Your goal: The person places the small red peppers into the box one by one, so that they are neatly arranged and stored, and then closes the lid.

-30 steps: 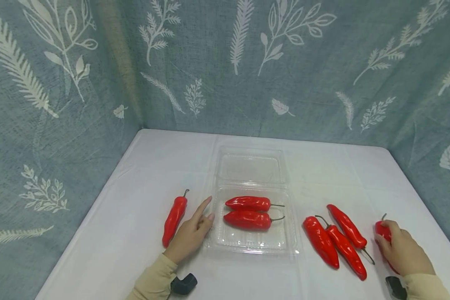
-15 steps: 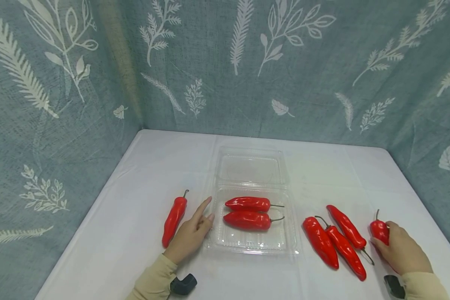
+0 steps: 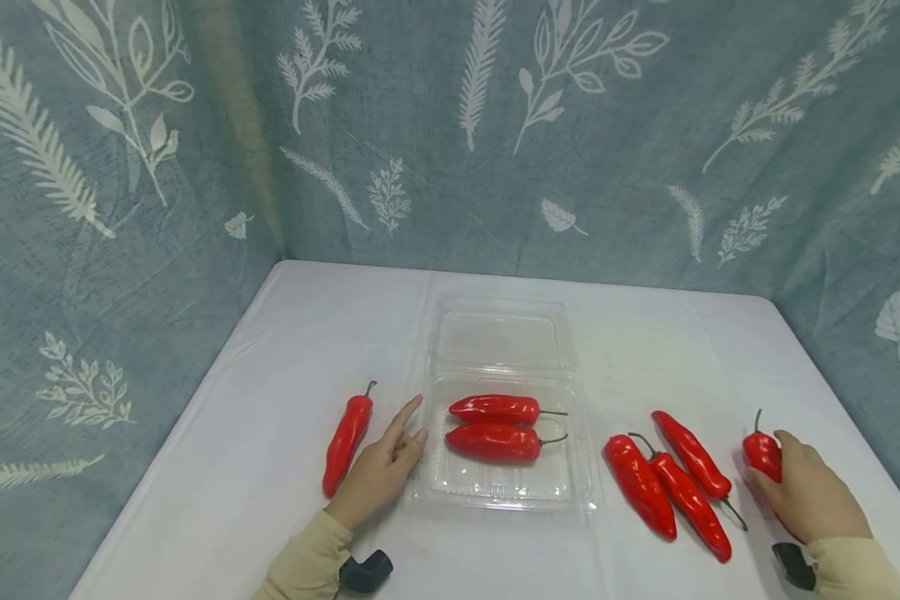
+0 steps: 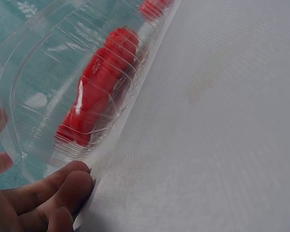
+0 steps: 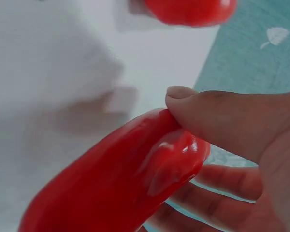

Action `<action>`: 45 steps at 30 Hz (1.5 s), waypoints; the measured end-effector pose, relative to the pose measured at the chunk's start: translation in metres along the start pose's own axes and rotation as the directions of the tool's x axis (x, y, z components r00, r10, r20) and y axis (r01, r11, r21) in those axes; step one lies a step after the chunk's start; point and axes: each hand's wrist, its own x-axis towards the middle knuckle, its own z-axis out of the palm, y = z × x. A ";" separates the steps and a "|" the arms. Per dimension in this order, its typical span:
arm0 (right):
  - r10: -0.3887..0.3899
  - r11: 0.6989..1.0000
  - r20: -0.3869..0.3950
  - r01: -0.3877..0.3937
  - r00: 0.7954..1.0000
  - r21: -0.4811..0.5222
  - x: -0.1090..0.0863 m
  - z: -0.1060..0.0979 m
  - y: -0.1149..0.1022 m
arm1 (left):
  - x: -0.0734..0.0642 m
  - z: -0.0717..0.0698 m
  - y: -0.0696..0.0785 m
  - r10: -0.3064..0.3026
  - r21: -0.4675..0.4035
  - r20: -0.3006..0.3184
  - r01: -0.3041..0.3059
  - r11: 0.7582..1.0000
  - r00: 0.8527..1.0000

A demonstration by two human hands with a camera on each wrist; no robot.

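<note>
White leaf and fern sprigs are printed on the grey-green cloth backdrop (image 3: 420, 212), which rises behind and at both sides of a table covered in white cloth (image 3: 217, 483). At the centre sits a clear plastic hinged container (image 3: 495, 485), its lid (image 3: 502, 337) laid back; in its base two glossy red long peppers (image 3: 492, 442) lie side by side, stems to the right. Between the container and the right hand (image 3: 816, 493) lie three more red peppers (image 3: 692, 506) — close together, one with its stem toward the person. Another single red pepper (image 3: 347, 446) rests left of the left hand (image 3: 378, 475).

The right hand grips a plump, shiny red pepper with a thin upright stem (image 3: 762, 456) near the table's right edge, thumb on one side and fingers on the other. The left hand holds nothing — its index finger straight beside the container's left edge, the other fingers loosely bent. Both wrists show black devices (image 3: 366, 572) and beige sleeves (image 3: 307, 560).
</note>
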 end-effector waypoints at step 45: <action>-0.544 0.819 -0.297 0.574 0.785 0.016 -0.005 -0.081 -0.172 | 0.001 0.000 -0.002 0.008 0.003 0.001 -0.008 1.000 1.000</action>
